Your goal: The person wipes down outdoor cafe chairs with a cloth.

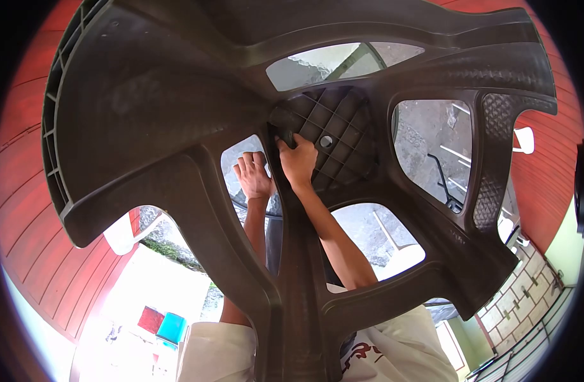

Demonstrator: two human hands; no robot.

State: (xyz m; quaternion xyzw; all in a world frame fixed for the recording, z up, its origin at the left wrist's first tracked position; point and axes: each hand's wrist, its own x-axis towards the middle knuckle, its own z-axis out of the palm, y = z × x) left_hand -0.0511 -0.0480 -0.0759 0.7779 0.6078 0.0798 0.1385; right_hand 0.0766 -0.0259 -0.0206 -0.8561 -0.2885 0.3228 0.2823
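Note:
A large dark brown moulded plastic piece that looks like a chair (146, 102) fills most of the view, its frame broken by several openings. At its middle is a ribbed square panel (343, 127) with a small round hole. My right hand (298, 160) is closed at the panel's left edge, thumb and finger around a small dark thing that I cannot make out. Through the narrow opening beside it shows my left hand (252, 177), its fingers curled close to the strut. Whether those fingers grip the strut is hidden. Parts of the frame cover both forearms.
Around the chair are red plank walls (25, 197) and a grey concrete floor (425, 146). A white chair (121, 235) stands at the left, and another white object (524, 140) at the right. Lower left, a turquoise box (171, 328) sits in bright light.

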